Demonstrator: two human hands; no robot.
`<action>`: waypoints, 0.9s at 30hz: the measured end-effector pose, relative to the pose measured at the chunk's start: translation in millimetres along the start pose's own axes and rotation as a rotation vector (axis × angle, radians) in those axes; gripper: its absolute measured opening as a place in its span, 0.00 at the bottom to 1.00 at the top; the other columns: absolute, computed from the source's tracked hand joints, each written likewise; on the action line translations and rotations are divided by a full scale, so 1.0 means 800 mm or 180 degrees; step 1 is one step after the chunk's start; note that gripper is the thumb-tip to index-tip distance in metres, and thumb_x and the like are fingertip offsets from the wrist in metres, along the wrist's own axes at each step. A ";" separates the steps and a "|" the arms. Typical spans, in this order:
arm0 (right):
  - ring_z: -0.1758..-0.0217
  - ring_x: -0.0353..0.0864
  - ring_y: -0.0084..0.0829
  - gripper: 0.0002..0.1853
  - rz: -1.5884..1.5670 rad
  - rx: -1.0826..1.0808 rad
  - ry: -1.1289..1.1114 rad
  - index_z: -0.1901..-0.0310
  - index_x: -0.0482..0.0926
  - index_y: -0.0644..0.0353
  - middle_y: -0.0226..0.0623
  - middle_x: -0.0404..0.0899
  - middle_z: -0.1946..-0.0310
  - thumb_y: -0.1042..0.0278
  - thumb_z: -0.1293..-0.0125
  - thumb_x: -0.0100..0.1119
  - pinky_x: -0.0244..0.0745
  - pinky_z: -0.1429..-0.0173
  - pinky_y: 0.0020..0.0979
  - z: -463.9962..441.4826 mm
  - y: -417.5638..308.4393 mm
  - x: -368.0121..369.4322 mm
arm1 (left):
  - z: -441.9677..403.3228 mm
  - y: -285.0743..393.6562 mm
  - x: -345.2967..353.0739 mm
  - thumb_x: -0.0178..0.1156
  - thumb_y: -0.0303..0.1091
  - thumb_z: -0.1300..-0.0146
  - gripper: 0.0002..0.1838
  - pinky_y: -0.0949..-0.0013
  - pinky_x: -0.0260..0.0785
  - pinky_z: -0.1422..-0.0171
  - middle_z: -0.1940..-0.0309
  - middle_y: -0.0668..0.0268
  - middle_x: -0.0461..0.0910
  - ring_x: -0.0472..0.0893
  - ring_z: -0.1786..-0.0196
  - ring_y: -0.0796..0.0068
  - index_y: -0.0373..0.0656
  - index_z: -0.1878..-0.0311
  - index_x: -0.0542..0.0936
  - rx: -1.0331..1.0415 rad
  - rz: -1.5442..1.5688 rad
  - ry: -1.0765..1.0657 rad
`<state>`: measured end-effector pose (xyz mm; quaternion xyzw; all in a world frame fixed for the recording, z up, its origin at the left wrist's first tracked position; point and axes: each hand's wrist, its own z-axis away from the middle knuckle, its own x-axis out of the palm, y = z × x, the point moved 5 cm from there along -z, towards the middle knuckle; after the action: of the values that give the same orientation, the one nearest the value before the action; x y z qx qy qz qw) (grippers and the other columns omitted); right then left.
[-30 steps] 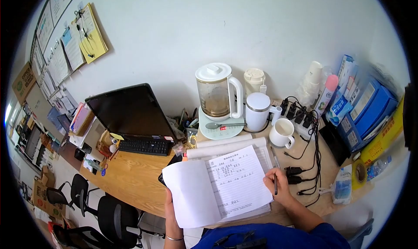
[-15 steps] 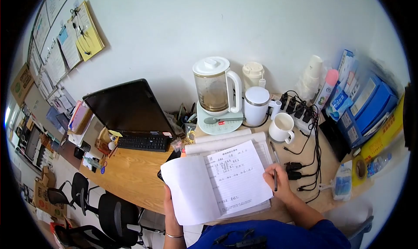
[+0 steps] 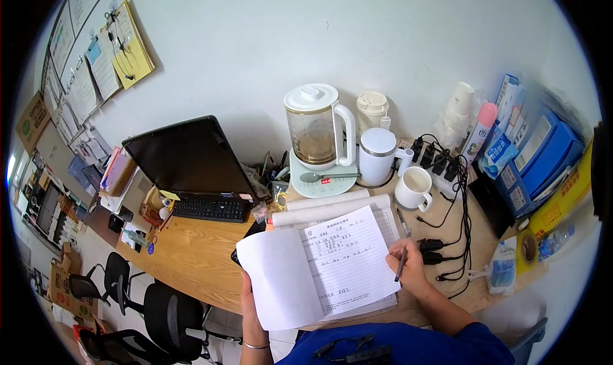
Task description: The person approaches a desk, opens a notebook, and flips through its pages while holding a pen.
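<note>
An open booklet [image 3: 281,279] lies before me on other sheets; its left side is blank and its lined right page [image 3: 351,282] carries handwriting. My left hand [image 3: 249,301], with a bracelet at the wrist, grips the booklet's left edge, its fingers mostly hidden behind the paper. At the right page's edge, my right hand [image 3: 408,266] pinches a dark pen [image 3: 401,265], tip pointing down toward the paper. Rolled-back sheets [image 3: 319,215] show behind the booklet. Another pen [image 3: 401,219] lies on the papers to the right.
A glass kettle [image 3: 311,135] stands on its base with a spoon [image 3: 325,175]. Right of it are a lidded cup [image 3: 377,154], a white mug [image 3: 414,187] and tangled black cables [image 3: 463,237]. A monitor [image 3: 191,161] and keyboard [image 3: 211,208] occupy the left; chairs [image 3: 169,320] stand below.
The pen in my right hand has tilted, its tip swinging left and closer to the page. My left hand and the booklet stay nearly in place.
</note>
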<state>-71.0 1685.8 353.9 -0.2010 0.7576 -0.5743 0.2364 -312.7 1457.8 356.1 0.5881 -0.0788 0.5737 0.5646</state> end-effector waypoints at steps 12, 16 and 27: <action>0.71 0.71 0.18 0.11 0.0004 0.0057 0.0077 0.60 0.67 0.63 0.30 0.72 0.72 0.79 0.43 0.58 0.68 0.67 0.21 0.001 0.002 -0.001 | 0.000 0.000 0.001 0.38 0.58 0.31 0.32 0.59 0.69 0.42 0.43 0.56 0.72 0.74 0.45 0.61 0.43 0.35 0.63 0.0008 -0.0028 -0.0027; 0.71 0.71 0.18 0.11 0.0163 0.0035 0.0053 0.60 0.68 0.63 0.30 0.72 0.72 0.78 0.43 0.58 0.68 0.67 0.22 0.001 -0.001 -0.001 | 0.000 0.000 0.001 0.38 0.58 0.31 0.33 0.60 0.69 0.41 0.43 0.57 0.71 0.74 0.45 0.61 0.42 0.35 0.63 0.0028 -0.0050 -0.0048; 0.72 0.70 0.18 0.11 0.0186 0.0009 0.0070 0.60 0.68 0.63 0.29 0.71 0.74 0.78 0.42 0.58 0.67 0.68 0.21 0.001 -0.004 0.000 | -0.002 -0.002 -0.008 0.38 0.59 0.31 0.33 0.60 0.67 0.40 0.41 0.57 0.70 0.73 0.44 0.61 0.42 0.34 0.62 -0.0018 0.0019 -0.0107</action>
<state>-70.6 1684.6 356.8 -0.1722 0.7649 -0.5704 0.2449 -314.4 1456.4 349.8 0.5959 -0.0917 0.5651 0.5631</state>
